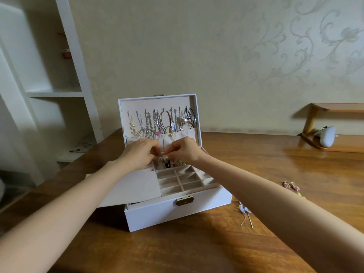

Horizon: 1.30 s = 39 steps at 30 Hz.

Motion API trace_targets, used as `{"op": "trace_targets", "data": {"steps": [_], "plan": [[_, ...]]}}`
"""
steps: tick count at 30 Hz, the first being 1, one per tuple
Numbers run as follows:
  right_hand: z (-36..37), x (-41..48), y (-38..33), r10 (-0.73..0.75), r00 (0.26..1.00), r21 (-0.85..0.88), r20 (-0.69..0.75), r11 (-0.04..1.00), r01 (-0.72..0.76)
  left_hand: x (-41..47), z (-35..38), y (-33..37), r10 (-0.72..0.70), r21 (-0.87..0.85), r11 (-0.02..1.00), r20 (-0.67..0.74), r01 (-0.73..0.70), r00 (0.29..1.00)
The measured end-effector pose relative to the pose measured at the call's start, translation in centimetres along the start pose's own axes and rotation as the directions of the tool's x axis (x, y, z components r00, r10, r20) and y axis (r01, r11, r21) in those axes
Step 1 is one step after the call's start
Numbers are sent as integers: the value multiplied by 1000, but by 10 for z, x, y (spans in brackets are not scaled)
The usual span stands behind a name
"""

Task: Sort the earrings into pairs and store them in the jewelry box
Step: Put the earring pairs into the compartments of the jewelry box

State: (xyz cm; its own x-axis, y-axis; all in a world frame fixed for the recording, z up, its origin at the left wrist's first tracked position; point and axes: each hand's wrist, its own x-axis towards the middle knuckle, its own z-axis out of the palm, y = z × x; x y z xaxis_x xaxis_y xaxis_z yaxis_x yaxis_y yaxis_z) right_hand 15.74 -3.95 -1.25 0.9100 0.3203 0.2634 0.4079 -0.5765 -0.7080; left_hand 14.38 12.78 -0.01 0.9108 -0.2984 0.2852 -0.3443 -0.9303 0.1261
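A white jewelry box (157,211) stands open on the wooden table, its lid (194,107) upright with several necklaces hanging inside. Both my hands meet over the back row of its compartment tray (185,181). My left hand (140,152) and my right hand (184,149) have fingertips curled together, pinching a small silvery earring (162,155) between them. Several earrings (173,162) lie in the back compartments just below. On the table to the right lie a blue pair with long pins (245,210) and a pink pair (291,185).
A white shelf unit (59,91) stands left of the table. At the far right a wooden stand (334,145) holds a white case (327,135). A flat beige panel (137,186) covers the tray's left side. Bare table spreads in front of the box.
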Motion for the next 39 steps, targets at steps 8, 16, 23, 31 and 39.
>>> {"op": "trace_targets", "data": {"steps": [8, 16, 23, 31, 39], "plan": [[8, 5, -1, 7, 1000, -32, -2, 999, -7, -3, -1, -3, -18, -176, 984, 26, 22, 1000], [6, 5, -2, 29, 999, -93, 22, 995, -27, -2, -1, 0, -13, -147, 989, 43, 19, 999], [1, -1, -6, -24, 1000, -190, 4, 982, 25, -3, -5, 4, -11, -177, 984, 19, 14, 1000], [7, 0, -6, -111, 992, -490, 61, 863, 127, -1, 3, 4, -29, -44, 998, 86, 33, 996], [7, 1, -8, -71, 996, -421, 48, 903, 85, -2, -2, 0, -7, -7, 1000, 97, 8, 995]]}}
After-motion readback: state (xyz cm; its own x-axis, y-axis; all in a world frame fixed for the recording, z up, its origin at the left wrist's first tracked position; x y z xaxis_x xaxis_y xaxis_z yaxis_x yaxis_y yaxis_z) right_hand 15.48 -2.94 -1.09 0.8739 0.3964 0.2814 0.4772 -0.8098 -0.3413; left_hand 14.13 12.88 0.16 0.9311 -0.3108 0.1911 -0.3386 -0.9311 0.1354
